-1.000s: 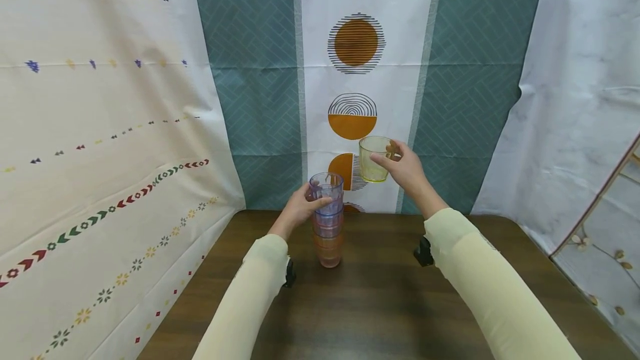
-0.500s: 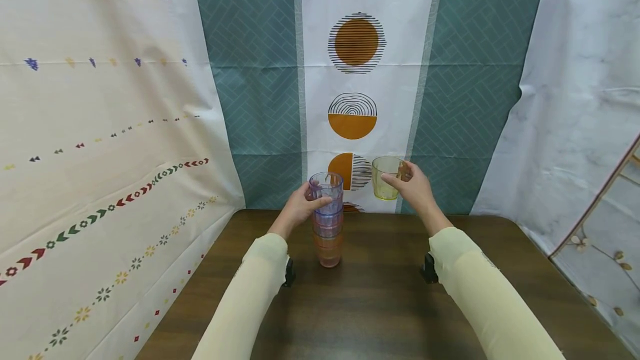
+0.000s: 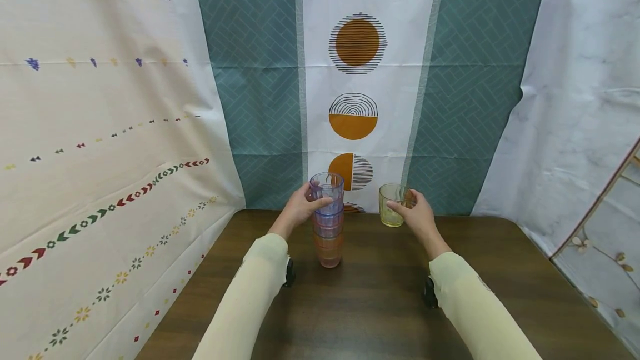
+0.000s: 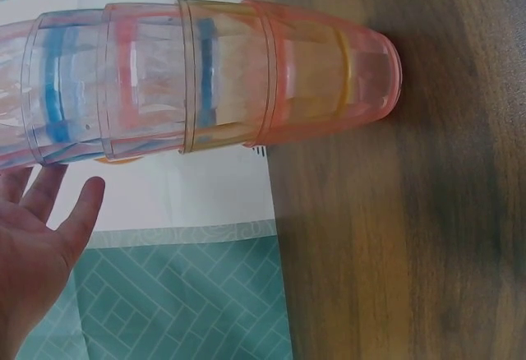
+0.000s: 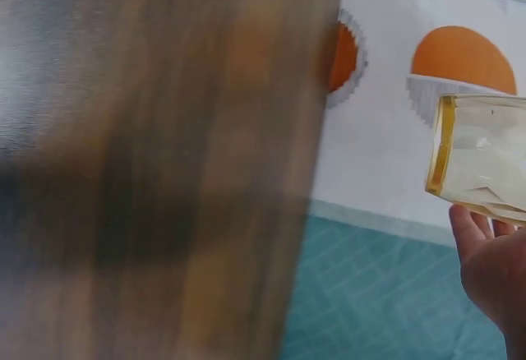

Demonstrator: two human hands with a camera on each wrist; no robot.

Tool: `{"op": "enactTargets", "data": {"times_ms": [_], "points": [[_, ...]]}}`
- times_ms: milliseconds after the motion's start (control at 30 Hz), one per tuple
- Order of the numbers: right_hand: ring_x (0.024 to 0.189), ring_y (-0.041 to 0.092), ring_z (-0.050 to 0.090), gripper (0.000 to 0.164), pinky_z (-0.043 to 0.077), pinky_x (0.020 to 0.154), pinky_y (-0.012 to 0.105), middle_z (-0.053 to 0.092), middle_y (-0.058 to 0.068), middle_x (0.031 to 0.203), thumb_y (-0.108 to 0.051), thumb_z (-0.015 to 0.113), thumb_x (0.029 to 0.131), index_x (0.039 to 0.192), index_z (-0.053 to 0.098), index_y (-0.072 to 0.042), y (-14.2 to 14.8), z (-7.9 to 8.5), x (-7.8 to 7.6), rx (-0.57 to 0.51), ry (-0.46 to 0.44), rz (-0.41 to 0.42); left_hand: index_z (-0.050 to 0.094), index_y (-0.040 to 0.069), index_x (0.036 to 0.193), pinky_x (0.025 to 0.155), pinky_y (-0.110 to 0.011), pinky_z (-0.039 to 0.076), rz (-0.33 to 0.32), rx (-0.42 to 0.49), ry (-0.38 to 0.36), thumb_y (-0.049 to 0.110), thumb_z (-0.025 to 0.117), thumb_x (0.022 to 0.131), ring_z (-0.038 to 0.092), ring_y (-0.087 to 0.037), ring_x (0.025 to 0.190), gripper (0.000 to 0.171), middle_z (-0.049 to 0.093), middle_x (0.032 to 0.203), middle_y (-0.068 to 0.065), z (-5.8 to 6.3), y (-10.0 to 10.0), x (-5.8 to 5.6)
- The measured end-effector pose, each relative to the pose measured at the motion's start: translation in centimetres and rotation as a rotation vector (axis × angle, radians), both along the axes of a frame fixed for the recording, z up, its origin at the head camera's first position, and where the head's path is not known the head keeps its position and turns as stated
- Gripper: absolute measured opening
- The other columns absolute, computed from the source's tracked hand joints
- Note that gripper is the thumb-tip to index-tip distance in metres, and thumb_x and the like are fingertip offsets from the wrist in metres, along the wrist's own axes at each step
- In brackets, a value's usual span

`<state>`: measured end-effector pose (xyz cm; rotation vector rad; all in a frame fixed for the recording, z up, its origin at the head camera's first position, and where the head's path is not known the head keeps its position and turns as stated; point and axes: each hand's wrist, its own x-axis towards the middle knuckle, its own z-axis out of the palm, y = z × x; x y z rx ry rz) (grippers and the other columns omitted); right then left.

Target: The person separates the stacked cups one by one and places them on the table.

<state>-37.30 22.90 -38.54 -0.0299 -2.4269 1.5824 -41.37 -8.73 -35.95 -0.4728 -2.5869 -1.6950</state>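
Observation:
A tall stack of clear coloured plastic cups point(image 3: 328, 243) stands upright on the table, purple at the top and orange-pink at the bottom. My left hand point(image 3: 298, 208) grips it near the top, thumb in front and fingers behind. In the left wrist view the nested cups point(image 4: 230, 72) lie across the picture, above the left hand point(image 4: 33, 253). To the right of the stack, my right hand point(image 3: 420, 220) holds a clear yellow cup point(image 3: 385, 213) upright in the air, by its right side. The right wrist view shows that cup's thick yellow base point(image 5: 441, 146) over the fingers.
The brown wooden table point(image 3: 370, 304) spreads below both arms. Behind it hangs a green and white curtain point(image 3: 265, 126) with orange circles. A patterned cream cloth point(image 3: 125, 210) borders the left side and a white marbled cloth point(image 3: 565, 126) the right.
My right hand has lowered the yellow cup and carried it a little to the right, away from the stack. The left hand and the stack have stayed in place.

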Motion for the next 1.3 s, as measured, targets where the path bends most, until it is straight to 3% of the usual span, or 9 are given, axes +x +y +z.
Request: {"op": "enactTargets", "data": {"times_ms": [367, 600, 933, 1300], "points": [[0.142, 0.046, 0.028, 0.102, 0.032, 0.112, 0.054, 0.024, 0.028, 0.157, -0.045, 0.073, 0.089, 0.156, 0.012, 0.002, 0.6, -4.7, 0.4, -0.038, -0.053, -0.033, 0.042, 0.021, 0.149, 0.106, -0.054, 0.041, -0.001, -0.015, 0.001, 0.057, 0.077, 0.079, 0.052, -0.031, 0.128, 0.086, 0.056, 0.139, -0.008, 0.1, 0.0, 0.2], [0.142, 0.047, 0.026, 0.097, 0.032, 0.112, 0.056, 0.023, 0.027, 0.157, -0.038, 0.073, 0.091, 0.155, 0.012, 0.003, 0.6, -6.9, 0.9, -0.066, -0.059, -0.026, 0.038, 0.017, 0.151, 0.106, -0.055, 0.041, 0.000, -0.018, -0.002, 0.058, 0.076, 0.079, 0.051, -0.033, 0.129, 0.092, 0.055, 0.141, -0.009, 0.0, 0.0, 0.1], [0.140, 0.048, 0.028, 0.105, 0.030, 0.112, 0.056, 0.026, 0.029, 0.155, -0.047, 0.076, 0.085, 0.154, 0.016, 0.005, 0.6, -9.1, 1.0, -0.064, -0.083, -0.042, 0.040, 0.023, 0.150, 0.106, -0.055, 0.041, 0.009, -0.012, -0.015, 0.061, 0.077, 0.076, 0.051, -0.032, 0.128, 0.090, 0.056, 0.140, -0.007, 0.1, 0.0, 0.2], [0.141, 0.048, 0.026, 0.099, 0.028, 0.113, 0.056, 0.025, 0.029, 0.156, -0.037, 0.076, 0.088, 0.153, 0.016, 0.006, 0.1, -10.4, 1.1, -0.075, -0.091, 0.006, 0.042, 0.023, 0.149, 0.106, -0.056, 0.040, 0.014, -0.005, -0.026, 0.060, 0.077, 0.076, 0.050, -0.033, 0.130, 0.089, 0.055, 0.140, -0.007, 0.2, 0.0, 0.3]]}}
